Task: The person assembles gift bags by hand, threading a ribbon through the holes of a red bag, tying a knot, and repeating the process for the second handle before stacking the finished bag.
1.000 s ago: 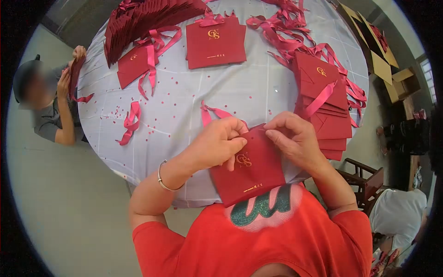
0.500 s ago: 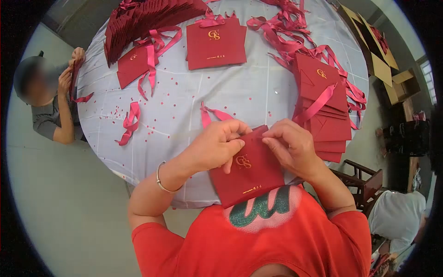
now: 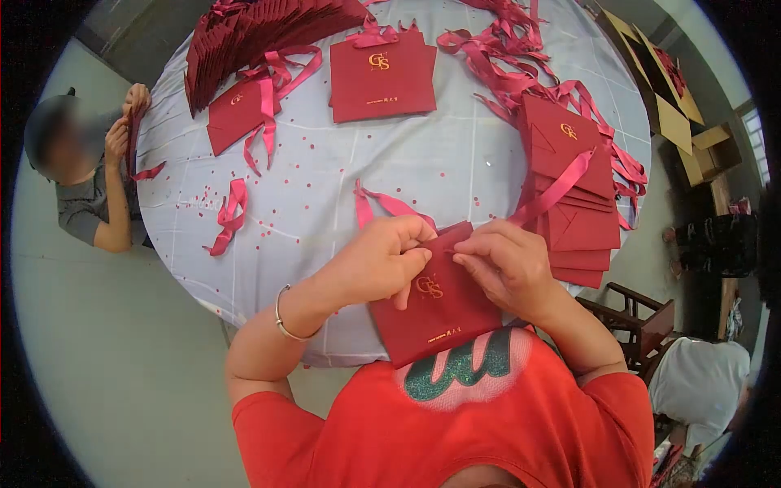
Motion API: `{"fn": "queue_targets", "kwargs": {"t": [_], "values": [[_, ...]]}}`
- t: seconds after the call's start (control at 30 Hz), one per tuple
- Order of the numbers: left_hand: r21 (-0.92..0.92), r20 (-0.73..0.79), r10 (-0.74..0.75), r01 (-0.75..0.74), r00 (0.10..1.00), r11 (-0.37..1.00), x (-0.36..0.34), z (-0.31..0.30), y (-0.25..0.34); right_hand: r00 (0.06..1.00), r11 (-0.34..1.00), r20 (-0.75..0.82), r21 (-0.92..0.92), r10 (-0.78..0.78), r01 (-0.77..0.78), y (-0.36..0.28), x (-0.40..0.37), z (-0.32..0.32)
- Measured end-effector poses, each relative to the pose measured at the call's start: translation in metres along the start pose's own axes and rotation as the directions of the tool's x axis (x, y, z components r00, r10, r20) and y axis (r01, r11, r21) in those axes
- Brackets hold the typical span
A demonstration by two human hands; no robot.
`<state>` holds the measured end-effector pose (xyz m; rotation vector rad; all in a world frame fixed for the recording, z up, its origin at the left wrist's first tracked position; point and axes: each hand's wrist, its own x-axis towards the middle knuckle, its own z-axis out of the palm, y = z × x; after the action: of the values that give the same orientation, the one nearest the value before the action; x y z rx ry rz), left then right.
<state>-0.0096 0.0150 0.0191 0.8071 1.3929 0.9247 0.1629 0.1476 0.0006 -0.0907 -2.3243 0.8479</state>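
Note:
A dark red paper bag (image 3: 443, 313) with a gold logo leans against my red shirt at the table's near edge. My left hand (image 3: 394, 260) pinches the bag's upper left edge. Close beside it, my right hand (image 3: 504, 264) has thumb and forefinger pressed together at the bag's top, on an end of pink ribbon. From behind my right hand a pink ribbon (image 3: 557, 191) runs up across the stacked bags. Another pink ribbon (image 3: 394, 205) loops onto the cloth beyond my left hand. Fingertips partly hide the bag's top edge.
Stacked red bags (image 3: 578, 236) lie at the right below tangled ribbons (image 3: 508, 69). More bags (image 3: 382, 77) and a large bag pile (image 3: 260, 41) stand at the back. At the left a co-worker (image 3: 98, 191) holds a bag. Open cardboard boxes (image 3: 708, 154) stand right of the table.
My right hand has moved slightly left along the bag's top, closer to my left hand. The ribbon behind it has shifted a little. The bag has hardly moved.

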Motion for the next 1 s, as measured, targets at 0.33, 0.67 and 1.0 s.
{"fn": "queue_targets", "kwargs": {"t": [0.33, 0.67, 1.0], "values": [[0.061, -0.029, 0.060, -0.058, 0.998, 0.996, -0.003, 0.005, 0.001, 0.990, 0.942, 0.024, -0.306, -0.139, 0.140, -0.005, -0.002, 0.010], [0.075, -0.025, 0.063, -0.061, 0.998, 0.995, -0.004, 0.006, 0.002, 0.968, 0.988, 0.208, -0.101, 0.137, -0.118, -0.010, 0.017, 0.005], [0.361, -0.189, 0.286, -0.204, 0.939, 0.910, -0.014, 0.019, 0.005, 0.652, 0.736, 0.690, 0.256, 0.315, -0.627, 0.011, 0.064, -0.026]]}}
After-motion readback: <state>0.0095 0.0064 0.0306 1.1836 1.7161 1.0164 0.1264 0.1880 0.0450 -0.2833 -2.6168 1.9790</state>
